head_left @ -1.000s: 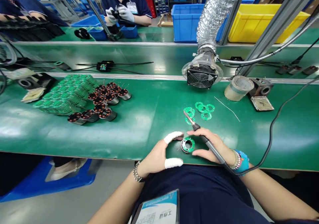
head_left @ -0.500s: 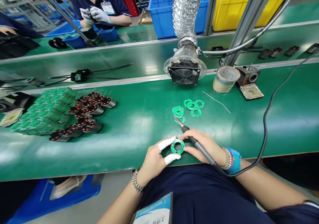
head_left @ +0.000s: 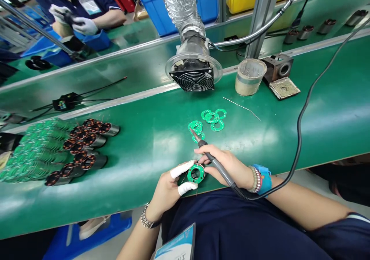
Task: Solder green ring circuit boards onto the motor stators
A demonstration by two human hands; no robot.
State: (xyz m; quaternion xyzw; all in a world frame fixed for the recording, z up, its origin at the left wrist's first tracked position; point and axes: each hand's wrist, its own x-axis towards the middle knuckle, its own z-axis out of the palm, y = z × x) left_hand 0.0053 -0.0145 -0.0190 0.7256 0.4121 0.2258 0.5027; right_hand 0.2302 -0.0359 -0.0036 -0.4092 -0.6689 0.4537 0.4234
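On the far left I see the wound stators (head_left: 86,148), well apart from the work. The left hand (head_left: 166,188) pinches the small stator (head_left: 195,173), capped by a green ring board, between 2 taped fingertips (head_left: 181,170) near the table's front edge. I judge it light and stiff, but its thin wires look fragile, so the outer rim is the safest grip. The right hand (head_left: 228,166) is closed around the soldering iron (head_left: 211,159) like a pen, its tip raised away from the piece.
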